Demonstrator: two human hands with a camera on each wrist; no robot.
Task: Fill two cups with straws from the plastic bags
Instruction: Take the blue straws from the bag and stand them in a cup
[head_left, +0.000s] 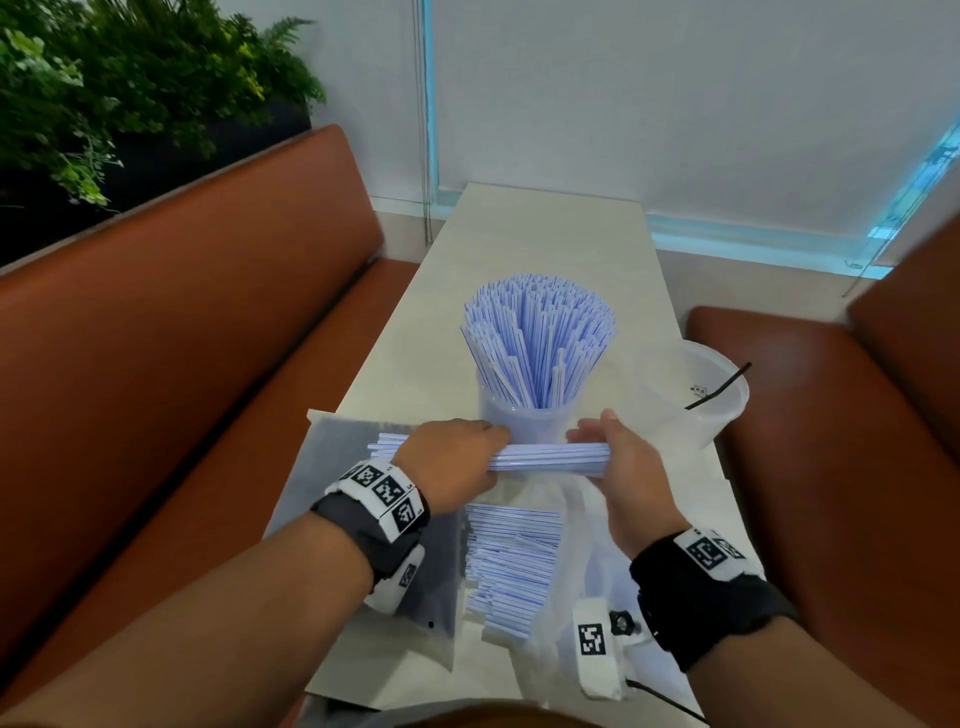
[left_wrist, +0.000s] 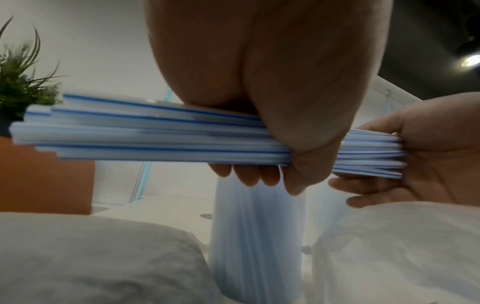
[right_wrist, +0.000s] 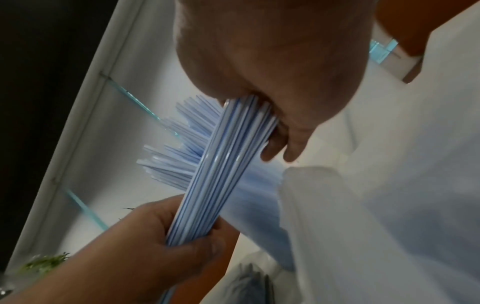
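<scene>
My left hand (head_left: 452, 460) grips a level bundle of white, blue-striped straws (head_left: 550, 458) near its middle. At the bundle's right end my right hand (head_left: 623, 462) curls its fingers round the straws. The bundle hangs just in front of a clear cup (head_left: 524, 422) packed with upright straws that fan out above it. A second clear cup (head_left: 696, 400) stands to the right with only a thin black stick in it. Below my hands lies a clear plastic bag of straws (head_left: 511, 564). The left wrist view shows the bundle (left_wrist: 155, 133) and the right hand (left_wrist: 428, 164) cupping its end.
A greyish plastic bag (head_left: 343, 441) lies flat at the left of the narrow pale table (head_left: 519, 239). Orange benches (head_left: 182, 338) flank the table on both sides. A green plant (head_left: 104, 93) stands behind the left bench, and a white blind closes the far end.
</scene>
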